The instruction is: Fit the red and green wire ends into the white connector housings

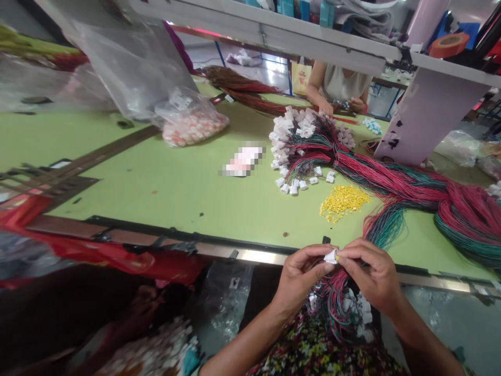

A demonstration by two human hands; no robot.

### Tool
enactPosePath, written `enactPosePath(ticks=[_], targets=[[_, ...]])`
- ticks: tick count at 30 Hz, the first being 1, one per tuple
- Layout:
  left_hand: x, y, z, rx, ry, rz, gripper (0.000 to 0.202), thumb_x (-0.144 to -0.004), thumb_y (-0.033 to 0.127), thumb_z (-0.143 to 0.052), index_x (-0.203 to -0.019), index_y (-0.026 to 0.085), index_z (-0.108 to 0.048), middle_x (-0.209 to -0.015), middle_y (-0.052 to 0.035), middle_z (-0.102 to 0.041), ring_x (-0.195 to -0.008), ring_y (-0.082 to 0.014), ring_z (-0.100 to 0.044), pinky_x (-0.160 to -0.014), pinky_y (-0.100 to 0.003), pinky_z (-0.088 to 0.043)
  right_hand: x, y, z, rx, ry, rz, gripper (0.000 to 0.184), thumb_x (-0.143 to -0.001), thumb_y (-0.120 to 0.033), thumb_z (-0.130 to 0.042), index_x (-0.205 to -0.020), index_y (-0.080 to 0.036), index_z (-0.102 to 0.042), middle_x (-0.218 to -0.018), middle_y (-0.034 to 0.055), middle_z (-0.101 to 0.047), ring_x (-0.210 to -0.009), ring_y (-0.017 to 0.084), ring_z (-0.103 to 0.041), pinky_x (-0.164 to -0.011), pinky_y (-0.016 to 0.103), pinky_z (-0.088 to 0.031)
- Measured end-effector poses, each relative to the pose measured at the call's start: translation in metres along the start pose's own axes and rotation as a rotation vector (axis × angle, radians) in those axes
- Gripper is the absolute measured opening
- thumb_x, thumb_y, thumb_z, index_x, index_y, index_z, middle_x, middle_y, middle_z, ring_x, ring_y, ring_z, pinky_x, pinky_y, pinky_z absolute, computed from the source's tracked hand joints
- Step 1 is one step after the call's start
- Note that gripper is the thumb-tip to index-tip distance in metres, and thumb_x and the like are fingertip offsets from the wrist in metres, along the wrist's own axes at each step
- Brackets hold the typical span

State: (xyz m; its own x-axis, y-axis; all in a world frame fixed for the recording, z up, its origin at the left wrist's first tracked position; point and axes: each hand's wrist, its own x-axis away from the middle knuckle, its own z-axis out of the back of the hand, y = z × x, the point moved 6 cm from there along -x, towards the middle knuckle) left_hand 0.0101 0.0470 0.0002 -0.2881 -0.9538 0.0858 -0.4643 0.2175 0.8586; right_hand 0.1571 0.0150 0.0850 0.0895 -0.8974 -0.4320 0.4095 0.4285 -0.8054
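Your left fingers point(312, 252), barely parted, pinch a white connector point(330, 257); your right fingers point(358, 254), nearly touching, grip a yellow bit point(337, 258) at its end. Beyond them, a yellow pile point(344, 202) lies on the table point(183, 188).

Soft, fairly even light covers the green tabletop point(176, 193) ahead of the left hand point(301, 274) and right hand point(373, 269), its source unclear. Just left of them the metal edge strip point(258, 256) glares white; far beyond them the floor point(270, 68) shines. Down to their left, a dark mass point(78, 303) sinks into shadow. The white connector point(331, 256) between the fingertips lacks crisp detail, the clear plastic bags farther left smear with blur, and a pixelated patch point(245, 161) sits ahead-left of the hands
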Motion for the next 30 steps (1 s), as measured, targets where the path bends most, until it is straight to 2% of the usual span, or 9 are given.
enactPosePath(ticks=[4,9,14,18,21,23,26,28,30], targets=[[0.0,0.0,-0.001,-0.012,-0.009,-0.031,0.02,-0.07,0.018,-0.089,-0.087,0.028,-0.084,-0.099,-0.0033,-0.083,-0.096,-0.0204,-0.075,-0.091,-0.034,-0.059,0.002,0.012,-0.001,-0.134,0.025,-0.126,0.008,-0.093,-0.026,-0.07,-0.091,-0.023,-0.077,-0.082,0.0047,-0.074,-0.073,0.018,-0.068,-0.064,0.028,-0.056],[0.001,0.007,-0.003,-0.07,-0.019,-0.101,0.02,-0.072,0.016,-0.087,-0.088,0.028,-0.084,-0.098,-0.0041,-0.084,-0.097,-0.022,-0.076,-0.094,-0.037,-0.059,0.008,0.037,-0.012,-0.414,-0.004,-0.411,0.02,-0.086,-0.04,-0.078,-0.092,-0.022,-0.074,-0.076,0.0011,-0.073,-0.062,0.013,-0.065,-0.058,0.024,-0.056],[0.004,0.014,-0.005,-0.156,-0.031,-0.188,0.024,-0.072,0.012,-0.085,-0.089,0.029,-0.085,-0.096,-0.005,-0.084,-0.096,-0.0243,-0.077,-0.093,-0.04,-0.06,0.009,0.044,-0.016,-0.546,-0.027,-0.49,0.025,-0.081,-0.041,-0.083,-0.089,-0.02,-0.072,-0.071,-0.0011,-0.068,-0.059,0.01,-0.06,-0.058,0.021,-0.053],[0.007,0.019,-0.009,-0.218,-0.04,-0.219,0.031,-0.071,0.007,-0.084,-0.087,0.032,-0.085,-0.093,-0.0038,-0.085,-0.09,-0.0234,-0.078,-0.089,-0.039,-0.061,0.009,0.044,-0.015,-0.564,-0.108,-0.503,0.025,-0.083,-0.041,-0.082,-0.091,-0.021,-0.07,-0.07,-0.0025,-0.066,-0.057,0.01,-0.058,-0.056,0.021,-0.051],[0.009,0.025,-0.004,-0.184,-0.033,-0.217,0.03,-0.073,0.009,-0.083,-0.089,0.034,-0.085,-0.093,-0.0027,-0.083,-0.089,-0.0211,-0.076,-0.084,-0.034,-0.06,0.005,0.038,-0.006,-0.441,-0.207,-0.386,0.014,-0.093,-0.036,-0.071,-0.098,-0.022,-0.069,-0.077,-0.0004,-0.069,-0.064,0.013,-0.063,-0.06,0.025,-0.053],[0.01,0.033,0.009,-0.148,0.007,-0.214,0.026,-0.075,0.013,-0.083,-0.091,0.033,-0.084,-0.096,-0.0022,-0.082,-0.089,-0.0189,-0.075,-0.082,-0.03,-0.059,0.004,0.029,0.003,-0.232,-0.289,-0.198,0.009,-0.099,-0.028,-0.063,-0.104,-0.024,-0.069,-0.089,0.0029,-0.073,-0.08,0.017,-0.068,-0.073,0.032,-0.056],[0.011,0.047,0.039,-0.098,0.07,-0.188,0.033,-0.074,0.021,-0.086,-0.105,0.031,-0.082,-0.091,-0.0017,-0.079,-0.084,-0.0161,-0.071,-0.079,-0.025,-0.056,0.014,0.022,0.005,0.195,-0.453,0.093,0.022,-0.1,-0.015,-0.056,-0.116,-0.024,-0.068,-0.113,0.0089,-0.071,-0.108,0.025,-0.063,-0.094,0.045,-0.051],[0.011,0.057,0.052,-0.108,0.036,-0.188,0.032,-0.074,0.032,-0.087,-0.106,0.027,-0.082,-0.084,-0.0026,-0.077,-0.079,-0.0161,-0.068,-0.075,-0.023,-0.054,0.025,0.027,0.0,0.453,-0.506,0.2,0.03,-0.096,-0.009,-0.055,-0.122,-0.021,-0.065,-0.121,0.0126,-0.069,-0.115,0.029,-0.059,-0.097,0.051,-0.048],[0.01,0.062,0.058,-0.138,0.002,-0.182,0.03,-0.079,0.041,-0.082,-0.103,0.024,-0.083,-0.083,-0.004,-0.076,-0.08,-0.0175,-0.067,-0.076,-0.025,-0.054,0.033,0.033,-0.007,0.626,-0.495,0.28,0.03,-0.095,-0.009,-0.057,-0.122,-0.018,-0.064,-0.123,0.0143,-0.068,-0.12,0.031,-0.056,-0.098,0.052,-0.046]])
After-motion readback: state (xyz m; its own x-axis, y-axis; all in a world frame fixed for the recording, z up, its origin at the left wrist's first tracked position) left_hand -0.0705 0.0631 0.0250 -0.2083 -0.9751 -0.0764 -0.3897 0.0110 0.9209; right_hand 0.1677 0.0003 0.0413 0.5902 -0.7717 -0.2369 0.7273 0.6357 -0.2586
